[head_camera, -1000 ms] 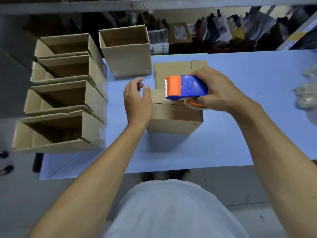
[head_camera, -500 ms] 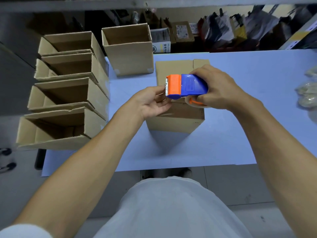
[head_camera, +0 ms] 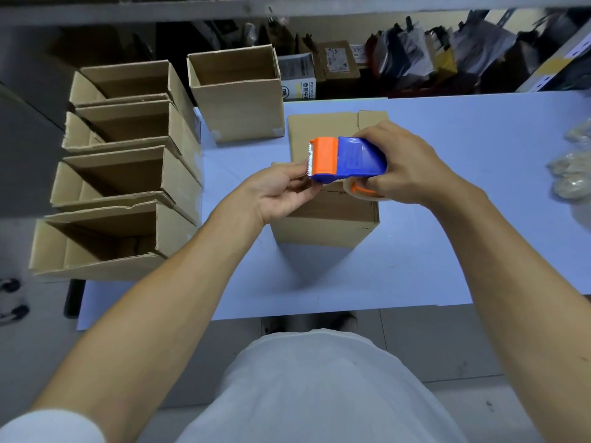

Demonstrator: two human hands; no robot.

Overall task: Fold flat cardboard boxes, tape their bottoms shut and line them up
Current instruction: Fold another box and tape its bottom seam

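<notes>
A folded cardboard box [head_camera: 326, 225] stands bottom-up on the blue table [head_camera: 447, 251], its flaps closed on top. Above it my right hand [head_camera: 406, 164] grips a blue and orange tape dispenser [head_camera: 345, 159] with a clear tape roll beneath. My left hand [head_camera: 281, 193] is palm up at the dispenser's serrated orange end, its fingertips pinching the tape end there. Flat cardboard [head_camera: 323, 129] lies behind the box.
Several open finished boxes [head_camera: 128, 174] lie in a row at the table's left edge, and one more [head_camera: 236, 91] stands upright at the back. Plastic-wrapped items [head_camera: 572, 174] sit at the right edge. Shelves with parcels [head_camera: 415, 59] run behind the table.
My left hand left the box's side, turned palm up and came to the dispenser's cutter end, where it now pinches the tape. The right hand kept holding the dispenser almost still.
</notes>
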